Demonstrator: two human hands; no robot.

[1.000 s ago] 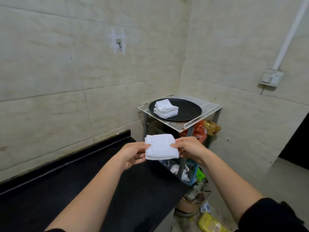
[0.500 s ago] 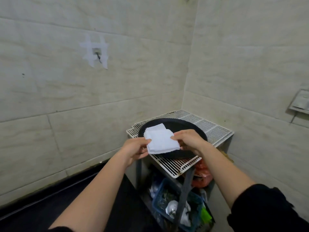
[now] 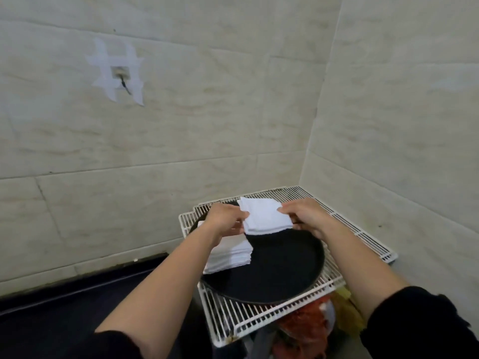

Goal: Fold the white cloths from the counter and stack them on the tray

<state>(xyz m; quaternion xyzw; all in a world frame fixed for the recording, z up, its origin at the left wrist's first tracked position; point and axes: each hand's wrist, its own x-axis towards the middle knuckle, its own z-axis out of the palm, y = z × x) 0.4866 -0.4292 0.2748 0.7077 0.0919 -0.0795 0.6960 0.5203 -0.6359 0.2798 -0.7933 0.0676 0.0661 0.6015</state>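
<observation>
A folded white cloth (image 3: 264,216) hangs in the air above the round black tray (image 3: 280,275). My left hand (image 3: 225,220) pinches its left edge and my right hand (image 3: 303,216) pinches its right edge. A stack of folded white cloths (image 3: 230,255) lies on the left side of the tray, partly hidden behind my left forearm. The held cloth is above and slightly right of the stack, apart from it.
The tray sits on a white wire rack (image 3: 259,317) in the corner of tiled walls. The black counter (image 3: 64,320) lies to the lower left. Red and yellow bags (image 3: 308,330) are stuffed under the rack. A taped hook (image 3: 120,76) is on the left wall.
Both hands have carried the folded cloth from over the counter forward to above the tray. The view has moved closer to the rack, and the stack now shows under my left arm.
</observation>
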